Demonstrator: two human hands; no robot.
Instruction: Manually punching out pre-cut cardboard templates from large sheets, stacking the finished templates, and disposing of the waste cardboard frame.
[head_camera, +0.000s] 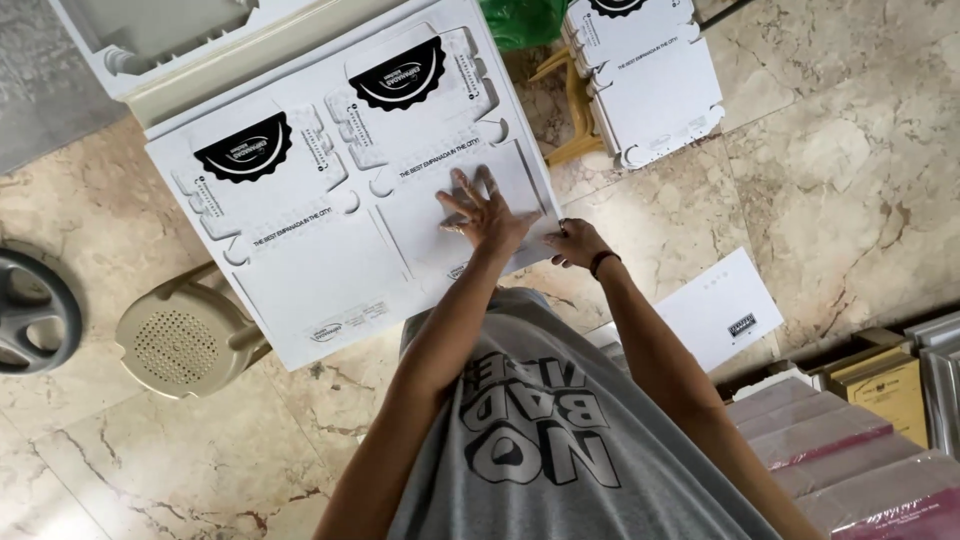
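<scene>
Head view, items listed left to right.

1. Dark wheel (30, 312), partly cut off at the frame edge, on the marble floor (850, 180).
2. Beige plastic stool (178, 343), partly under the sheet.
3. White die-cut cardboard sheet (310, 270), flat, carrying 2 box blanks side by side. The left blank looks untouched. The right blank (450, 130) is still joined to the sheet; judged from this, separation or folding is only beginning, and both blanks remain to be done.
4. Left hand (485, 212), fingers spread wide, pressing flat on the lower panel of the right blank.
5. Right hand (575, 243), fingers curled narrow, gripping the sheet's right edge.
6. Stack of loose white blanks (655, 85) on a second stool.
7. Single white card (725, 310) on the floor.
8. Open carton (880, 385), lower right, holding wrapped flat packs; contents otherwise unclear.
</scene>
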